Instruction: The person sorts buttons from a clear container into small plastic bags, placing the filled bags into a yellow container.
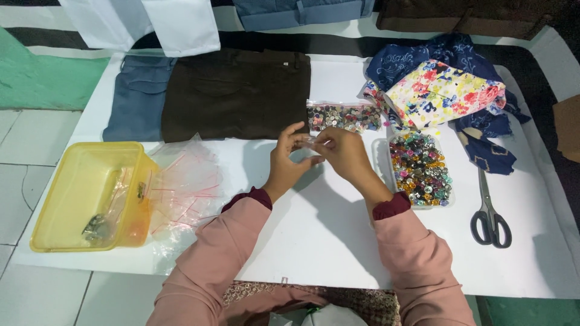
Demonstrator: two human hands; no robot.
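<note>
Head view: left hand (289, 162) and right hand (342, 152) met above the white paper sheet (314, 229), fingertips pinched narrowly on a small clear plastic zip bag (310, 143) held between them at its top edge, apparently to work its mouth. Clear tray of mixed coloured buttons (420, 170) sat just beside the right wrist, within reach. Loose pile of empty clear zip bags (184, 187) lay left, against the yellow plastic tub (84, 196). Black-handled scissors (490, 211) lay well right.

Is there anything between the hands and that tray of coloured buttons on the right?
Nothing visible. The right hand and left hand pinch a small clear bag together; only bare white sheet separates them from the tray of coloured buttons.
</note>
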